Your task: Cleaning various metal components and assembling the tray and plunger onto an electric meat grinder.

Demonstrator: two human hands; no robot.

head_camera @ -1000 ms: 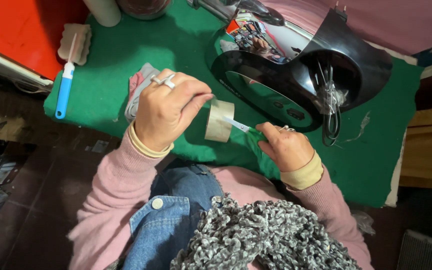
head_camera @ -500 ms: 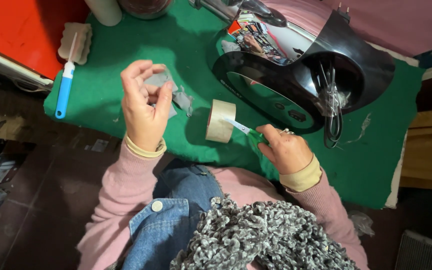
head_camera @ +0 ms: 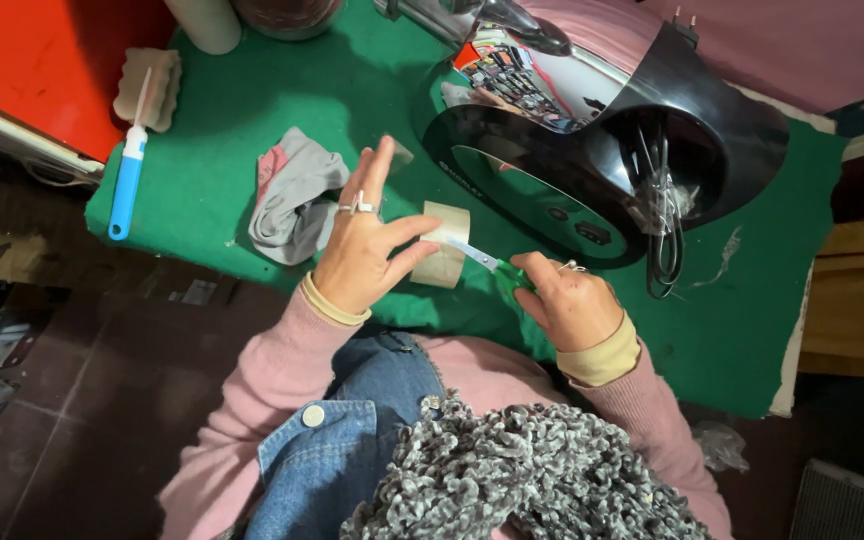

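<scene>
1. The left hand (head_camera: 362, 255) pinches the roll of clear tape (head_camera: 444, 243) between thumb and forefinger; its other fingers are spread.
2. The right hand (head_camera: 570, 303) is closed around green-handled scissors (head_camera: 487, 262), whose blades seem to touch the roll.
3. The roll sits over the green surface (head_camera: 252, 110), near a grey cloth (head_camera: 290, 195).
</scene>
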